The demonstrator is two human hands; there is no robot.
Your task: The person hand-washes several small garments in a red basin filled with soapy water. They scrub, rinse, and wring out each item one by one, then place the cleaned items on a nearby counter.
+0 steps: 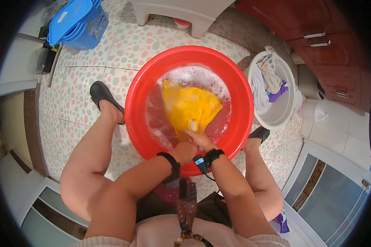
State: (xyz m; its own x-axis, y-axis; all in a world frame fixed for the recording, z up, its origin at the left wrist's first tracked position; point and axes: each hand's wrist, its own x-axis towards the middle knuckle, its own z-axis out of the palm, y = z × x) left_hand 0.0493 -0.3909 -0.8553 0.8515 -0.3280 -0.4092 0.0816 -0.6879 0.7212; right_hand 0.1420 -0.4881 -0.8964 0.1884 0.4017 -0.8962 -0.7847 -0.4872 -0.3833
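Both hands, left hand [184, 150] and right hand [200, 140], grip the bunched yellow cloth [190, 106] at the red basin's [136, 99] near rim (fingers partly hidden); a white laundry tub [290, 108] stands just beside it.

yellow cloth [190, 108] | red basin [137, 99] | white tub [285, 108] | pink-speckled floor tiles [132, 45]

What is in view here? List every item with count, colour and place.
basin: one, red, centre floor, soapy water inside
cloth: one, yellow, in the basin
white basin: one, right of red basin, laundry inside
blue tub: one, upper left
stool: one, white, top centre
cabinet: one, red-brown, upper right
shoes: two, black, beside the basin
left hand: gripping the cloth
right hand: gripping the cloth
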